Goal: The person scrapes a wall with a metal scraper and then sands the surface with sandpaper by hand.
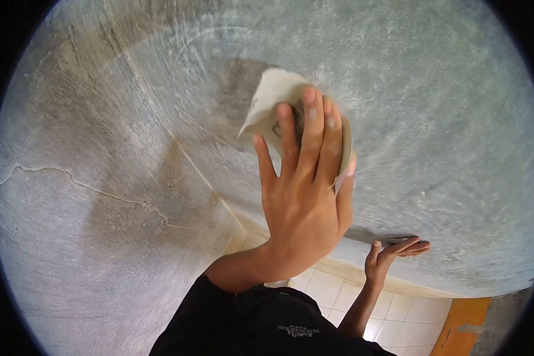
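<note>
My left hand (305, 199) presses a sheet of sandpaper (276, 89) against the grey plastered wall (433, 136). The sheet's pale backing faces me, with a dark printed mark partly under the fingers. Its upper left corner bends away from the wall, and its right edge curls up beside my thumb. Pale dust marks some fingers. Lower and to the right, my right hand (391, 255) rests against the same wall, fingers stretched out together and thumb raised, with nothing seen in it.
A second grey wall (113, 237) meets the first at a corner line on the left and carries a long wavy crack (101, 191). Below are white floor tiles (406, 320). An orange panel (463, 326) stands at the lower right.
</note>
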Action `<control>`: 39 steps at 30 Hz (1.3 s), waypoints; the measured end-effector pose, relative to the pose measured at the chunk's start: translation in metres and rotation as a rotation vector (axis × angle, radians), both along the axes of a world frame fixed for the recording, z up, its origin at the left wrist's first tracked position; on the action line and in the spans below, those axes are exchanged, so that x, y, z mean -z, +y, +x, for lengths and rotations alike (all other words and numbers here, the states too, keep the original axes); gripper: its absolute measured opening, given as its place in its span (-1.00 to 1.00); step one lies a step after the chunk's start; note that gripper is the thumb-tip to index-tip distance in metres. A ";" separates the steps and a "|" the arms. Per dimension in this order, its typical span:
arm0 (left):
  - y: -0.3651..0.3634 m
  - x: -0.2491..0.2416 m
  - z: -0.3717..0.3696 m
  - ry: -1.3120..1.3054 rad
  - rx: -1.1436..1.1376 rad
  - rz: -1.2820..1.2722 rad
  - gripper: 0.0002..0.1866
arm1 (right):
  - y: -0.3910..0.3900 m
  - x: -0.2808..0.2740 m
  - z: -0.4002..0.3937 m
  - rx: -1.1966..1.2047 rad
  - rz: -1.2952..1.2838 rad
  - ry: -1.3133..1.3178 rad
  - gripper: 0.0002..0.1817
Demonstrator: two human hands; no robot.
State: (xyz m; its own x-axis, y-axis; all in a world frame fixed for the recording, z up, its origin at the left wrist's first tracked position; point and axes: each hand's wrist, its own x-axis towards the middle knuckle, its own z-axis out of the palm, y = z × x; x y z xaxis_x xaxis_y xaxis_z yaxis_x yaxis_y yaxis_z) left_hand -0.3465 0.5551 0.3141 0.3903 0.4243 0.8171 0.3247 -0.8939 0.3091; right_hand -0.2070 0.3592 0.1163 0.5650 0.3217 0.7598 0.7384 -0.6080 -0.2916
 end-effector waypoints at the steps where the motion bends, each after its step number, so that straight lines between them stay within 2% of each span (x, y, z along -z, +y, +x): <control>1: 0.002 0.001 -0.003 0.033 0.005 0.001 -0.46 | 0.001 0.000 0.001 -0.001 0.000 -0.003 0.02; 4: 0.016 -0.007 -0.005 -0.041 -0.014 -0.053 -0.46 | 0.001 0.000 0.000 0.006 0.003 0.005 0.03; 9: 0.004 0.002 -0.004 0.065 -0.002 0.019 -0.45 | 0.001 0.000 -0.001 0.025 0.003 0.009 0.03; 13: 0.026 -0.005 -0.008 -0.051 -0.027 0.009 -0.45 | 0.001 0.001 0.001 0.032 -0.004 0.001 0.04; 18: 0.004 0.010 -0.002 0.109 -0.004 0.033 -0.45 | 0.002 0.003 0.001 0.027 0.013 0.002 0.04; 22: 0.022 -0.002 -0.007 -0.048 -0.018 -0.017 -0.47 | 0.001 0.003 0.000 0.023 0.007 0.016 0.03; 27: 0.006 0.005 -0.005 0.069 0.004 0.033 -0.47 | 0.002 0.002 0.000 0.012 0.018 0.014 0.02; 30: 0.021 -0.002 -0.007 -0.054 -0.042 0.002 -0.46 | 0.002 0.001 -0.001 0.011 0.017 0.020 0.02; 34: 0.002 0.014 -0.004 0.112 -0.019 0.017 -0.45 | 0.003 0.003 0.000 0.043 0.011 -0.015 0.01; 39: 0.023 0.005 -0.004 -0.102 -0.023 -0.042 -0.45 | 0.001 0.002 -0.002 0.032 0.011 0.012 0.01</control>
State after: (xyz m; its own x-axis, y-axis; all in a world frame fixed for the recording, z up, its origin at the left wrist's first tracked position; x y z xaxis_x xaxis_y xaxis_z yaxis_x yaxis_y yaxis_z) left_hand -0.3505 0.5783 0.3088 0.2956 0.4666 0.8336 0.3095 -0.8723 0.3785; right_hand -0.2090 0.3607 0.1142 0.5838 0.2945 0.7566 0.7149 -0.6282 -0.3071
